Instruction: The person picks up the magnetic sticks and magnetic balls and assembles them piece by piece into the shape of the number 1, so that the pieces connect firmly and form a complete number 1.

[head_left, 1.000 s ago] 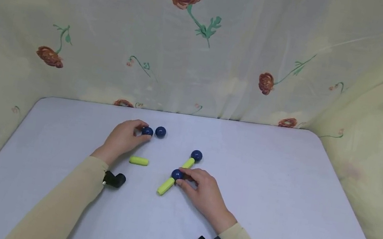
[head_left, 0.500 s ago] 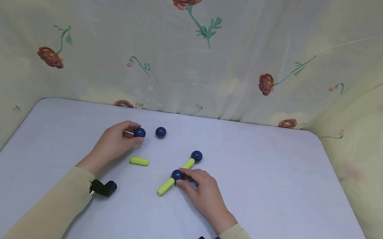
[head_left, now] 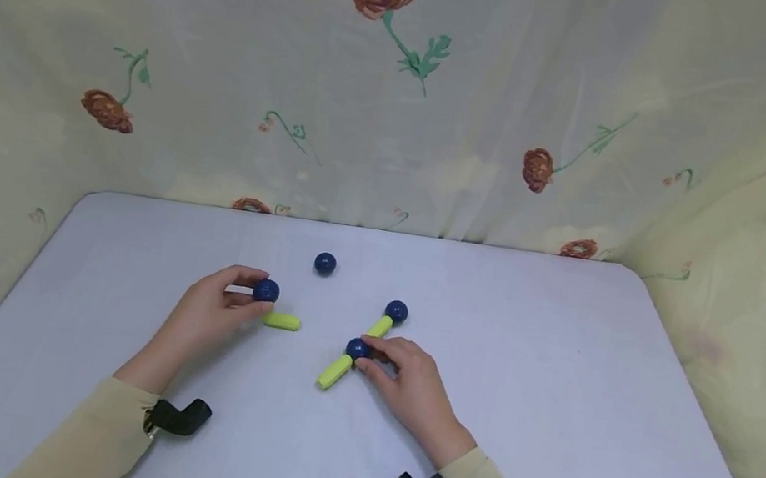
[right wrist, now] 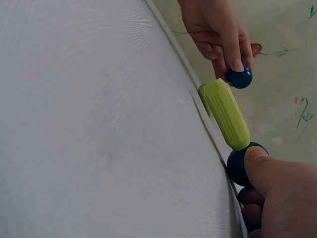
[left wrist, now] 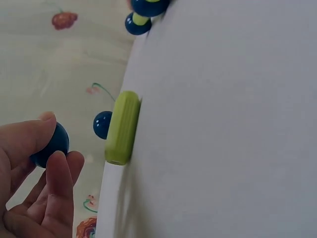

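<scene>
My left hand [head_left: 207,311] pinches a dark blue ball [head_left: 266,290] between thumb and fingers, just behind a loose yellow-green rod [head_left: 283,321] lying on the table. In the left wrist view the pinched ball [left wrist: 53,146] appears to the left of that rod [left wrist: 123,128]. My right hand [head_left: 410,387] grips the middle blue ball [head_left: 357,349] of a joined piece. One yellow-green rod [head_left: 334,372] runs from this ball toward me. A second rod [head_left: 380,326] leads away from it to another blue ball [head_left: 397,312]. My right thumb [right wrist: 257,154] presses against the gripped ball.
A single blue ball [head_left: 325,264] stands farther back on the white table [head_left: 526,339]. Behind the table's rear edge hangs a flowered cloth [head_left: 464,117], which continues along both sides. Each wrist wears a small black camera, such as the one on the left [head_left: 180,416].
The left hand has carried its ball from beside the rear ball toward me and slightly left, close to the loose rod. My right hand and the joined piece have stayed in place.
</scene>
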### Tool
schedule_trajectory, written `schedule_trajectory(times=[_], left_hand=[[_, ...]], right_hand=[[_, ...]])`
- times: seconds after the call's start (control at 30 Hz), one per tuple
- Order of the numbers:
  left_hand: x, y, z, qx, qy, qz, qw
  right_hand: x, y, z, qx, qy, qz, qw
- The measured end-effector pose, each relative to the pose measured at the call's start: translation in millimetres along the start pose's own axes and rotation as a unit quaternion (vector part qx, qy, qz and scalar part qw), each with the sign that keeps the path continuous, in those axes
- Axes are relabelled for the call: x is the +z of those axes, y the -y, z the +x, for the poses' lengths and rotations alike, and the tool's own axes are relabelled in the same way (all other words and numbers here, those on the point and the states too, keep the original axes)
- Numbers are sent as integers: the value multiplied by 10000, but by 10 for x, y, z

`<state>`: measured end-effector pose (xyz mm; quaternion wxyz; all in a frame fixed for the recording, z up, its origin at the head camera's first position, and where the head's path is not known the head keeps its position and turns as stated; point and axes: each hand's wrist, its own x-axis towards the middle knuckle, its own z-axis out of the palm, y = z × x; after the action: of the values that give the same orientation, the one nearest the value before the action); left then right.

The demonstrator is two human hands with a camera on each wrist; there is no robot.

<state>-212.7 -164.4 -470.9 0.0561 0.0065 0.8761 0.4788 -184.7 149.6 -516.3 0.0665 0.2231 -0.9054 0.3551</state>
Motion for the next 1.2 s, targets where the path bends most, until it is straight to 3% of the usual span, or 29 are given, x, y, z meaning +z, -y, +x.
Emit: schedule_trajectory(times=[0.2,0.53,0.77,1.0,1.2], left_hand=[[54,75,-170,178,85,-153,9997],[196,87,-434,161,134,-509,9985],[295,142,-475,134,164,-696,9973],[358,177,-489,-102,226,-724,9971],[404,203,-500,59,245,-465,9986]], right_hand=[[21,-26,1,-10,10,12,10000],[19,-26,-4,-49,7,-52,10000],[9,-12,11,-115,1,-55,9999],[7,1,9,-92,39,-32,9999],[-3,5,16,-53,72,-37,10000]])
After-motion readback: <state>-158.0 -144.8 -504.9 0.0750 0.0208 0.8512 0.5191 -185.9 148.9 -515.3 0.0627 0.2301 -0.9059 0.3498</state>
